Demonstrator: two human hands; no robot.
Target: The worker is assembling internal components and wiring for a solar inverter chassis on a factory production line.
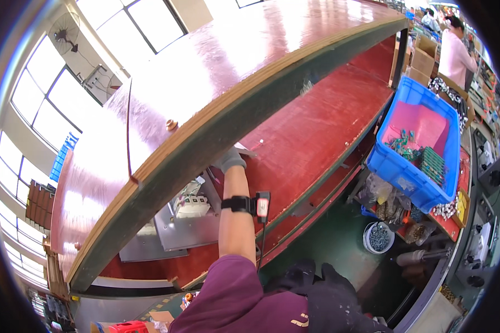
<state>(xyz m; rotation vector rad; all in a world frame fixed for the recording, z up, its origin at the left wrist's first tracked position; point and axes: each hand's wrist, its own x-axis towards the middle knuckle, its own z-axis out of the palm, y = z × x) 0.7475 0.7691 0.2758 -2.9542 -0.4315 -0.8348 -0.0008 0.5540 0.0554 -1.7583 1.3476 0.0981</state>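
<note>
So the left hand (229, 160), in a grey glove, is stretched up under the front edge of the upper shelf (216, 66), and most of it is tucked behind that edge, so I honestly can't tell if it's gripping anything or just open. That arm wears a black wrist strap (237, 203) with a small red-faced device (263, 206) clipped on. Just left of the forearm a grey metal box (186, 219) sits on the red bench (311, 133), with white parts (193, 206) inside. The right hand (329, 294), in a black glove, is down at the bottom near the purple sleeve (230, 299); looks loosely curled with nothing in it. A blue bin (414, 177) sits well off to the right, a pink sheet (422, 125) and green parts (430, 164) in it.
</note>
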